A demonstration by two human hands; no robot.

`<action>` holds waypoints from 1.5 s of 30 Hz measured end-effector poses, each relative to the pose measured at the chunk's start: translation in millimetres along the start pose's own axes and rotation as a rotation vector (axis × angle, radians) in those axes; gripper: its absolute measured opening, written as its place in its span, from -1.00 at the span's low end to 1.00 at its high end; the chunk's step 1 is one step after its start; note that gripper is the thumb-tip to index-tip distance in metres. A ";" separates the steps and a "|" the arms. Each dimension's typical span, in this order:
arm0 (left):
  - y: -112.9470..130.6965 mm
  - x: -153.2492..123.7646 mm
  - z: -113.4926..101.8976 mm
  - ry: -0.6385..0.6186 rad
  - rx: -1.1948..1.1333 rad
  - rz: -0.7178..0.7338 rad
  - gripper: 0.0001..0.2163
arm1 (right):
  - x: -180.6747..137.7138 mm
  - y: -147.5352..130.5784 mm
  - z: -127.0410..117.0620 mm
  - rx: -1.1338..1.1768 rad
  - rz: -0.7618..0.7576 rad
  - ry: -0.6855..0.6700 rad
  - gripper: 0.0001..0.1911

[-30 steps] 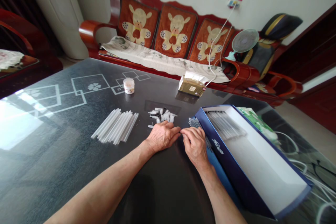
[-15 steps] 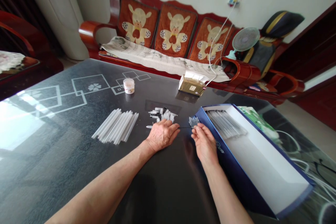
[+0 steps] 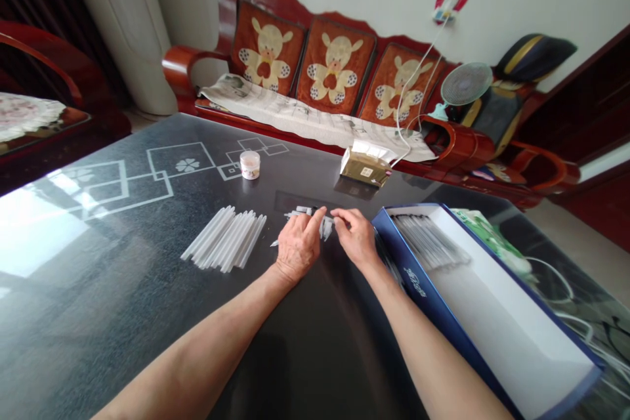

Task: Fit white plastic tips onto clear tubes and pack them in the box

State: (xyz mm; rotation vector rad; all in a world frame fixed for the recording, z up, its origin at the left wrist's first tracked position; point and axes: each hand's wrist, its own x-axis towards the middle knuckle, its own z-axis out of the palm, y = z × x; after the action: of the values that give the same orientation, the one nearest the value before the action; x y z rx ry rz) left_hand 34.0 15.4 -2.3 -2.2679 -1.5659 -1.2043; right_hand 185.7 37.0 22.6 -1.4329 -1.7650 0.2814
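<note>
My left hand (image 3: 298, 248) rests on the dark table over a small pile of white and black pen parts (image 3: 325, 228), covering much of it. Its fingers are curled, and whatever they hold is hidden. Just right of the pile is my right hand (image 3: 356, 237), thumb and index finger drawn together towards the parts; I cannot make out anything between them. A bundle of translucent white pen barrels (image 3: 224, 239) lies to the left. Thin pen refills (image 3: 392, 264) show partly between my right wrist and the blue box.
The long blue box (image 3: 512, 315), open at the top, holds clear slender sticks (image 3: 427, 240) at its far end. A small lidded jar (image 3: 250, 165) and a tissue box (image 3: 365, 167) stand farther back. Green packaging (image 3: 497, 239) and white cables (image 3: 581, 328) lie beyond the box.
My right hand has moved left and forward, from beside the refills to the pile of parts. The dark thin refill seen between my hands is no longer visible. My view has shifted slightly.
</note>
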 end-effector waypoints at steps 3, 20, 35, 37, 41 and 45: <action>0.9 1.9 -2.5 -0.013 -0.001 0.002 -0.65 | 39.7 8.2 17.9 -0.177 -0.026 -0.133 -0.76; 0.6 0.4 3.3 0.106 -0.080 0.069 -0.73 | 48.2 -0.5 11.7 0.185 0.266 -0.098 -0.81; 1.8 -2.2 4.6 -0.034 -0.061 0.139 -0.75 | -39.3 2.4 18.4 1.123 0.533 0.065 -0.74; 2.2 -1.8 4.2 -0.052 -0.056 0.140 -0.74 | -40.4 6.5 19.1 1.091 0.507 0.044 -0.75; 2.0 -1.2 3.0 -0.073 -0.050 0.155 -0.74 | -43.4 13.0 21.6 1.046 0.489 0.035 -0.75; 0.8 -1.2 3.4 -0.070 -0.040 0.159 -0.75 | -43.4 14.4 25.0 1.002 0.489 0.054 -0.73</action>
State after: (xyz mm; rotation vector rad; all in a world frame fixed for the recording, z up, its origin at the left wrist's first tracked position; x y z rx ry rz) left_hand 36.3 15.9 -5.1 -2.4322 -1.3640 -1.1358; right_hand 178.7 10.8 -21.9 -1.0441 -0.9206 1.1751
